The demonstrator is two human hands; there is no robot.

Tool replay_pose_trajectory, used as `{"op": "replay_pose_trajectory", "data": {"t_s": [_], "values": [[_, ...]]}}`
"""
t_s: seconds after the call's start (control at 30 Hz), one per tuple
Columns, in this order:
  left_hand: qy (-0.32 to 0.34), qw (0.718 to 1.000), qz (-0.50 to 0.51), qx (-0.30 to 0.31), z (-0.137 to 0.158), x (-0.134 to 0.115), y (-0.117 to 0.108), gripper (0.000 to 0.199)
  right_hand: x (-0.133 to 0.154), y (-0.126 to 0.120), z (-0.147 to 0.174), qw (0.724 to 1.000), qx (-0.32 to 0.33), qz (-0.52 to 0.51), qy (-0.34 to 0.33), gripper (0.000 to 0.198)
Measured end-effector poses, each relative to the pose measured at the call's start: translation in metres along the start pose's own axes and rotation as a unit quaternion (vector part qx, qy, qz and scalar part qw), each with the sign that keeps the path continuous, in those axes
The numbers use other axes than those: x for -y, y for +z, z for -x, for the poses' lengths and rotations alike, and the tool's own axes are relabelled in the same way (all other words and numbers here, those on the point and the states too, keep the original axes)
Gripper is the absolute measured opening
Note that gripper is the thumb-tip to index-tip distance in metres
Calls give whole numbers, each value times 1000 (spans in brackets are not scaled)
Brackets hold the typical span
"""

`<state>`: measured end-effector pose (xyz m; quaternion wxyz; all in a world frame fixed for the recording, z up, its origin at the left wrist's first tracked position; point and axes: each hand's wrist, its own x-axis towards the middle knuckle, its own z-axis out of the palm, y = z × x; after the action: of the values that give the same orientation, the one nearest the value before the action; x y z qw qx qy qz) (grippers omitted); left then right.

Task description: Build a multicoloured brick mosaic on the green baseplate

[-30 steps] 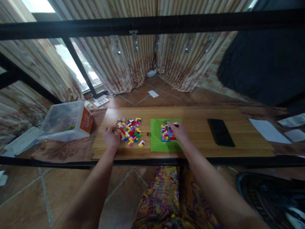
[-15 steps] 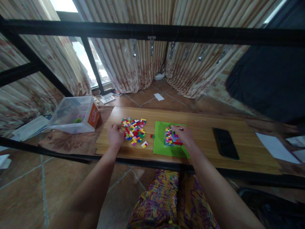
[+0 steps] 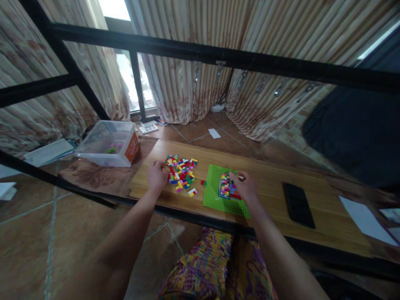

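Note:
On a green studded baseplate (image 3: 212, 196) sits a block of multicoloured toy bricks (image 3: 229, 188), low and roughly rectangular. My right hand (image 3: 247, 187) reaches over its far right side, fingers bent and closed at its top edge. A thin pale piece (image 3: 240, 177) shows by those fingers, too small to name. Beside the left edge of a heap of loose bricks (image 3: 181, 173) rests my left hand (image 3: 157, 176), its fingers curled together. Whatever may be between them is hidden. A small red and green brick piece (image 3: 203, 182) lies between the heap and the baseplate.
A black phone (image 3: 298, 204) lies on the wooden board (image 3: 268, 208) to the right. At the left stands a clear plastic box (image 3: 106, 143) with an orange label and a few pieces inside. A dark metal bar (image 3: 193, 50) crosses above the far side, before striped curtains.
The view has tilted and shifted, so the board now slopes down to the right. Both hands keep nearly the same places, over the block and beside the heap.

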<state>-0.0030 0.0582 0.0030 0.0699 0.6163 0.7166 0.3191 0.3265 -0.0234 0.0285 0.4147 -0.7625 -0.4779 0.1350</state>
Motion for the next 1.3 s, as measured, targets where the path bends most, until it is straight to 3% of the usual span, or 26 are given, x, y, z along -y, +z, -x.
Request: {"op": "replay_pose_trajectory", "data": {"t_s": [0.1,0.23,0.33,0.43,0.57,0.73,0.97,1.13,1.2,1.3], "values": [[0,1000,0,-1,-1,2,2,29,23,0,17,984,-59,97,-135,42],[2,1000,0,1,-1,3,3,29,58,19,45,953,68,156,-249,25],[6,1000,3,4,-1,2,2,29,75,40,58,927,162,215,-262,26],[6,1000,4,0,-1,3,1,29,81,56,62,907,209,264,-254,32],[10,1000,-2,-4,-1,4,3,28,84,65,61,898,231,298,-227,35],[13,1000,-9,-6,-2,4,3,28,83,65,63,908,222,287,-210,36],[12,1000,-10,1,-3,3,2,29,79,51,75,956,189,104,-200,27],[10,1000,-13,-2,-3,4,3,29,74,38,84,975,157,-121,-98,13],[10,1000,-13,-2,-3,4,4,28,73,33,88,952,165,-256,-4,12],[3,1000,-12,-2,-3,5,4,27,75,26,94,882,181,-416,130,26]]}}
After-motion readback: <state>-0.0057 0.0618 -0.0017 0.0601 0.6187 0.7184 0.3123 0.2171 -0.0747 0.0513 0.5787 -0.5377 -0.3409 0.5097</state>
